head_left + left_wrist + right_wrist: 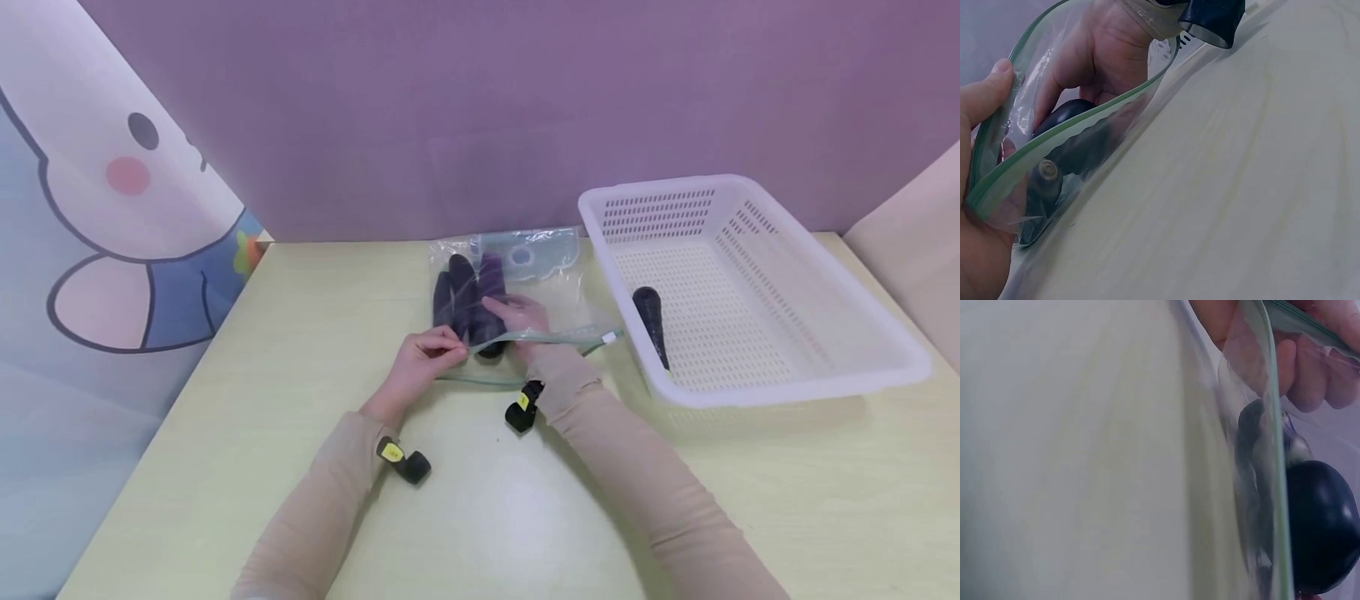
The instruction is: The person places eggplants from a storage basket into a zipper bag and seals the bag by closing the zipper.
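A clear zip bag (555,292) with a green seal lies on the table, its mouth spread toward me. Inside, two dark eggplants (462,292) lie side by side at the left. My left hand (426,360) pinches the left end of the bag's mouth between thumb and fingers. Through the opening reaches my right hand (523,317), gripping another eggplant (491,333) beside those two. That eggplant's rounded dark end (1322,528) shows large in the right wrist view. The fingers under it are mostly hidden.
A white perforated basket (787,390) stands to the right of the bag. One dark eggplant (649,317) leans along its left inner wall. A white slider (609,337) sits at the right end of the bag's seal. Behind the table hangs a purple backdrop (480,125).
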### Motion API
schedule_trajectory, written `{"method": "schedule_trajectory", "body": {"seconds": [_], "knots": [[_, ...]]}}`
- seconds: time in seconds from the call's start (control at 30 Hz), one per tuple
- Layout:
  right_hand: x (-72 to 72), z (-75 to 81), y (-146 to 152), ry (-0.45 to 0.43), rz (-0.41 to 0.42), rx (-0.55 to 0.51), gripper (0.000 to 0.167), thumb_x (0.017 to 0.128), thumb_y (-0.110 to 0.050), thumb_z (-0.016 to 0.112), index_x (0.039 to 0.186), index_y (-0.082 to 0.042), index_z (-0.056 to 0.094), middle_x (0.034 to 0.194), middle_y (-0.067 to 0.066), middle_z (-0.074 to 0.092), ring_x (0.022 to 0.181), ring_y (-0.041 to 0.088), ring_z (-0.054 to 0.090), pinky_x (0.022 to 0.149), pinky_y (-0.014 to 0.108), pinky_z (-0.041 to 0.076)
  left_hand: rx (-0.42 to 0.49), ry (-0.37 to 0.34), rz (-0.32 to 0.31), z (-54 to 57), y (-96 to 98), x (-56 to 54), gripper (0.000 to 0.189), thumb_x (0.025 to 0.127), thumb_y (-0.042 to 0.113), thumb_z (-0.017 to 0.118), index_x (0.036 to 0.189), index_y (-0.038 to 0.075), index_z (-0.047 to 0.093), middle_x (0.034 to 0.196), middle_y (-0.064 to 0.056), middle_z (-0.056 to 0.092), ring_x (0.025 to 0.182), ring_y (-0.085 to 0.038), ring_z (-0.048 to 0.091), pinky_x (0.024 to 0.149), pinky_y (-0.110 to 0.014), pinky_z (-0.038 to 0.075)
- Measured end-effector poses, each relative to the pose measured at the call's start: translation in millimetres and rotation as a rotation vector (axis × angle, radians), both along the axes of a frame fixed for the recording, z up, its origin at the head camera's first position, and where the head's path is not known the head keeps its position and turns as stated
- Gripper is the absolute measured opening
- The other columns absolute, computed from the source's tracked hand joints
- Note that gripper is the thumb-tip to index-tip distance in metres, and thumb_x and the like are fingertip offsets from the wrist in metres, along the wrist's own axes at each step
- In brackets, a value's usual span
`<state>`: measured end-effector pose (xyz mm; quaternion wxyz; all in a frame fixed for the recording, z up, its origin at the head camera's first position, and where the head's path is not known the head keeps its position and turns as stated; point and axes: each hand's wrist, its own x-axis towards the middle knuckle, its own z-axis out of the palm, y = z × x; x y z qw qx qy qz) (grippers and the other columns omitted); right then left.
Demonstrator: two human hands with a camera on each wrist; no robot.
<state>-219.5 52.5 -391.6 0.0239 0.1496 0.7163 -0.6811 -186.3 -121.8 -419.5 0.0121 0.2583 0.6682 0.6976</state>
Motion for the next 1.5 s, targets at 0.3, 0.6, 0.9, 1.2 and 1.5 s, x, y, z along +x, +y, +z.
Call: {"method": "schedule_trajectory", "body": {"seconds": [0.3,0.6,0.9,1.2,1.5], "knots": [[-1.5,7.1,1,-0.014,0.017,0.093,0.056,0.080,-0.025,0.074,0.125,0.004,0.054,0.124,0.021,0.059,0.116,0.032,0.055,0.101,0.039,0.043,0.008,-0.008,-0.016,2.7,3.4,-1.2,0.010,0.078,0.022,0.076,0.079,0.031,0.074,0.081,0.003,0.063,0.075,-0.003,0.057,0.067,-0.013,0.048],[-5.6,9.4,-4,-0.002,0.032,0.120,0.044,0.082,-0.019,0.071,0.116,0.005,0.059,0.117,0.022,0.062,0.108,0.033,0.057,0.098,0.038,0.044,-0.003,-0.001,-0.001,1.7,3.1,-1.3,0.028,0.081,0.006,0.072,0.079,0.034,0.074,0.081,0.007,0.063,0.074,-0.003,0.057,0.066,-0.013,0.047],[-5.9,5.5,-5,-0.035,0.059,0.137,0.048,0.083,-0.020,0.071,0.121,0.005,0.056,0.121,0.021,0.059,0.112,0.033,0.055,0.100,0.040,0.042,-0.019,-0.019,0.008,-3.5,-0.4,1.3,0.017,0.080,0.018,0.075,0.079,0.035,0.073,0.082,0.002,0.064,0.076,-0.003,0.057,0.068,-0.014,0.048],[-8.8,10.5,-5,-0.101,0.061,0.132,0.056,0.087,-0.027,0.067,0.132,0.002,0.048,0.133,0.019,0.053,0.124,0.032,0.049,0.107,0.040,0.037,-0.010,-0.013,-0.001,-2.7,0.3,0.2,0.021,0.080,0.012,0.074,0.080,0.033,0.073,0.082,0.004,0.064,0.076,-0.004,0.057,0.070,-0.015,0.049],[-16.2,8.3,-8,-0.158,-0.007,0.140,0.071,0.086,-0.031,0.068,0.141,0.000,0.036,0.145,0.017,0.041,0.133,0.032,0.040,0.111,0.038,0.032,-0.045,-0.019,0.012,1.1,0.0,0.7,0.036,0.080,0.000,0.070,0.078,0.036,0.072,0.083,0.012,0.063,0.075,-0.003,0.057,0.069,-0.014,0.049]]}}
